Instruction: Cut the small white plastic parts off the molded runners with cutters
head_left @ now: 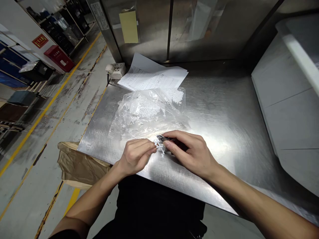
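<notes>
Between the fingertips of my left hand (137, 154) is a small white branched plastic piece (160, 147), like a moulding sprue. My right hand (190, 149) is closed around a dark cutting tool that looks like side cutters (162, 137). Its metal tip touches or nearly touches the top of the white piece; exactly where the jaws sit is too small to tell. Most of the tool's handles are hidden by my palm. Just beyond both hands, a clear plastic bag (149, 109) full of small white pieces lies on the steel table (214, 106).
Printed paper sheets (152, 74) lie behind the bag, beside a power socket block (118, 70). A brown paper-lined bag or box (82, 164) stands below the table's left edge. To the right is a large grey panelled bin or casing (289, 106). A steel wall (149, 30) closes the back.
</notes>
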Action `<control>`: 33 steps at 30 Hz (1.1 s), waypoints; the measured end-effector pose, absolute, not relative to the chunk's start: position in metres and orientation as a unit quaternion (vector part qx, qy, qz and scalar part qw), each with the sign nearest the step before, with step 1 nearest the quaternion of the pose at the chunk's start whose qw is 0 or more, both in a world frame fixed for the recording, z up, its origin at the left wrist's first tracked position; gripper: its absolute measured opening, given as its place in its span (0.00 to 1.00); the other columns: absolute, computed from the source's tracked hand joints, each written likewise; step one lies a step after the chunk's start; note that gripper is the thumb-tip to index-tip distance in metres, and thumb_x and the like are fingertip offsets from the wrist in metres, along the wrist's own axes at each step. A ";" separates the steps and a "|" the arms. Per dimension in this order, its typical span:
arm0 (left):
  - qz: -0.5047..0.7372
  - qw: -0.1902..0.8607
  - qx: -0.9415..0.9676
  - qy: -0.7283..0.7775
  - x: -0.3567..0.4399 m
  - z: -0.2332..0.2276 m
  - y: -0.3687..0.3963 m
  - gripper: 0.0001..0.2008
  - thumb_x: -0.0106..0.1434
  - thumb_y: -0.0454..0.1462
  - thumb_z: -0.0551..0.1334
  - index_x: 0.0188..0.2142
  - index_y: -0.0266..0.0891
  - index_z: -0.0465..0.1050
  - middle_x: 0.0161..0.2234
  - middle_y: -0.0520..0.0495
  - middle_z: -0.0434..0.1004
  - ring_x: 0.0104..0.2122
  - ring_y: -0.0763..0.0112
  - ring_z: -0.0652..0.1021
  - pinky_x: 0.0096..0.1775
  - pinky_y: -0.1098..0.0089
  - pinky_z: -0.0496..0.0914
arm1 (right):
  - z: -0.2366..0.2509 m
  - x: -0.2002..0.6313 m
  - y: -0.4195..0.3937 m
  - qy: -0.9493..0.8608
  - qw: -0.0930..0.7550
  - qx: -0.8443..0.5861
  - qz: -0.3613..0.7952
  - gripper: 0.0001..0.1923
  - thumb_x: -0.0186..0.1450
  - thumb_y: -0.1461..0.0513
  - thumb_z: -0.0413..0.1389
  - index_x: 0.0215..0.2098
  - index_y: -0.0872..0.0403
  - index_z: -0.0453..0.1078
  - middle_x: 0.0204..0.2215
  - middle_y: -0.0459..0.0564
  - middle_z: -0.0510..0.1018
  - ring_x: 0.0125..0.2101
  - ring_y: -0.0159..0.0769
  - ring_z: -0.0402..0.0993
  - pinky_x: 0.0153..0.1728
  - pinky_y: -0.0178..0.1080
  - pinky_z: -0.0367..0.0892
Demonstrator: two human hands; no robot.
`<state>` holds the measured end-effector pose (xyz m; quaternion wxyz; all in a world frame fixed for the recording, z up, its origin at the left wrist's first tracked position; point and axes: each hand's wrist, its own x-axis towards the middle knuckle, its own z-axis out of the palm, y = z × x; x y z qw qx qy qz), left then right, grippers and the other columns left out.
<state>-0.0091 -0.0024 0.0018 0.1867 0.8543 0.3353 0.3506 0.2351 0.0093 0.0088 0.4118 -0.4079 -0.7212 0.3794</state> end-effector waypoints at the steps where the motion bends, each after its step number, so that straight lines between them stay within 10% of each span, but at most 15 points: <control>1: 0.349 0.184 0.856 0.334 -0.009 0.002 -0.002 0.09 0.80 0.30 0.60 0.41 0.39 0.77 0.33 0.47 0.82 0.31 0.70 0.80 0.35 0.68 0.71 | 0.009 0.235 0.009 -0.721 0.413 -0.409 0.377 0.08 0.79 0.58 0.62 0.50 0.51 0.83 0.37 0.48 0.89 0.33 0.38 0.86 0.35 0.41 0.76; 33: 0.334 0.179 0.852 0.361 -0.006 0.001 -0.002 0.11 0.81 0.33 0.59 0.40 0.39 0.76 0.31 0.48 0.81 0.29 0.70 0.80 0.35 0.68 0.73 | 0.009 0.236 0.005 -0.713 0.415 -0.390 0.409 0.08 0.79 0.56 0.63 0.51 0.49 0.83 0.37 0.49 0.89 0.31 0.39 0.83 0.32 0.41 0.77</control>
